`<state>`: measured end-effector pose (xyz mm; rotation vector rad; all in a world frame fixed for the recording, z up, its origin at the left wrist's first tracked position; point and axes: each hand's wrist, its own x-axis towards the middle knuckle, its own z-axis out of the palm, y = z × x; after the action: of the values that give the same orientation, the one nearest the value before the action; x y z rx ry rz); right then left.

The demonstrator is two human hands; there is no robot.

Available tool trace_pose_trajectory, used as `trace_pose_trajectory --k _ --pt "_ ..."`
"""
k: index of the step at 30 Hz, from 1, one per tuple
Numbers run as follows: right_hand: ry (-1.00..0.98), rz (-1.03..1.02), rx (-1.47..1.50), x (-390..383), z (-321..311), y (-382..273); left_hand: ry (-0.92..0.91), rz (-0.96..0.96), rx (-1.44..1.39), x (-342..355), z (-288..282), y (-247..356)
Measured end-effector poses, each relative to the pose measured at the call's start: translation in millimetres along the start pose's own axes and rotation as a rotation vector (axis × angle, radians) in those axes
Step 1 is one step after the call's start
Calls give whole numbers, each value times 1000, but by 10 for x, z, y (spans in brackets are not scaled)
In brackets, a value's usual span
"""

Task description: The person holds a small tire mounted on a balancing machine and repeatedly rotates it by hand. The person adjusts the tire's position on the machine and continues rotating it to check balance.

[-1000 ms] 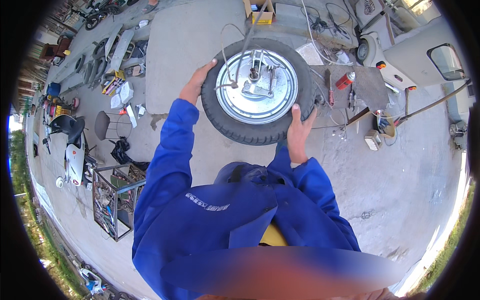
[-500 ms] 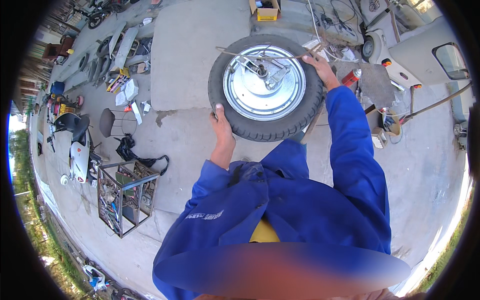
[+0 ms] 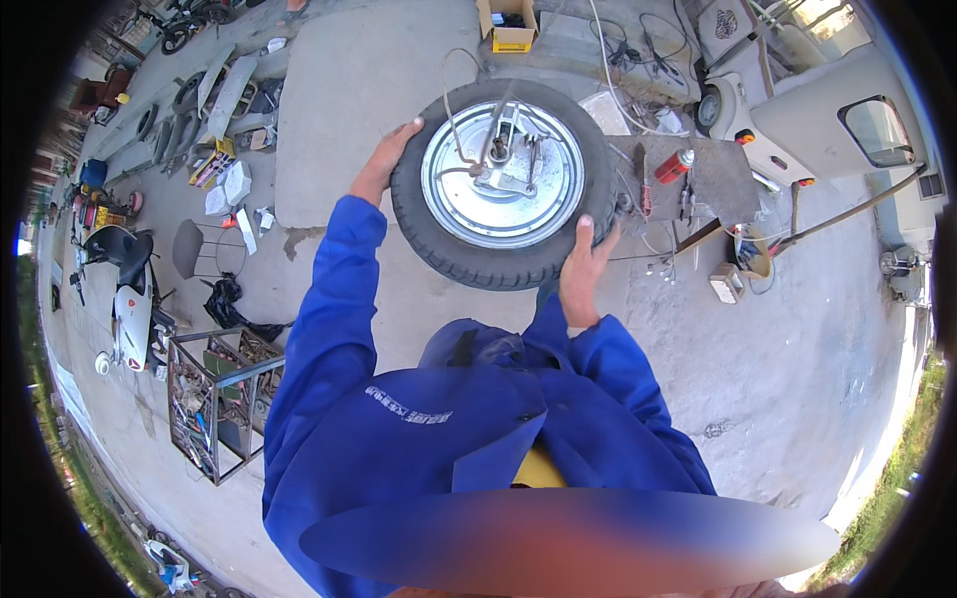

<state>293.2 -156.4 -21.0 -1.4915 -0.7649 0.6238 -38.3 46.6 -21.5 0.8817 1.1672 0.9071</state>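
Note:
A wheel with a black treaded tyre (image 3: pixel 439 249) and a silver metal hub (image 3: pixel 469 204) is in front of me, its hub face turned up. Around the tyre's upper left side curls my left hand (image 3: pixel 387 159), with the fingers hidden beneath. My right hand (image 3: pixel 586 264) grips the lower right edge, thumb on the sidewall. A brake lever assembly (image 3: pixel 513 169) stands out from the hub's centre, and a brown cable (image 3: pixel 451 110) loops from it over the tyre's far edge.
To the right are a spray can (image 3: pixel 675 165), a dark mat (image 3: pixel 718 179) and a bucket (image 3: pixel 753 257). A metal tool frame (image 3: pixel 214 399) and a scooter (image 3: pixel 132 309) stand at left. A cardboard box (image 3: pixel 510 30) sits ahead; a white vehicle (image 3: pixel 827 125) is at far right.
The wheel has turned clockwise, and its cable now loops at the left. My left hand has shifted up the tyre's left side; my right hand has come down to the lower right edge.

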Motion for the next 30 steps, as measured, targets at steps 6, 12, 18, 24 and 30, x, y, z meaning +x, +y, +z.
trace_pose_trajectory --k 6,12,18,24,30 --pt "26 -12 -29 -226 36 4 -87 -74 20 50 193 283" --pt "-392 139 103 1127 -111 -106 287 23 -213 -640 65 -687" --pt "-766 95 -80 2358 490 -275 697 51 -322 -1525 1088 -1240" --pt "-384 -66 -172 2051 210 173 586 -45 -243 -1453 686 -985" --pt "-74 29 -47 45 -31 -102 229 -24 78 -412 190 -34"
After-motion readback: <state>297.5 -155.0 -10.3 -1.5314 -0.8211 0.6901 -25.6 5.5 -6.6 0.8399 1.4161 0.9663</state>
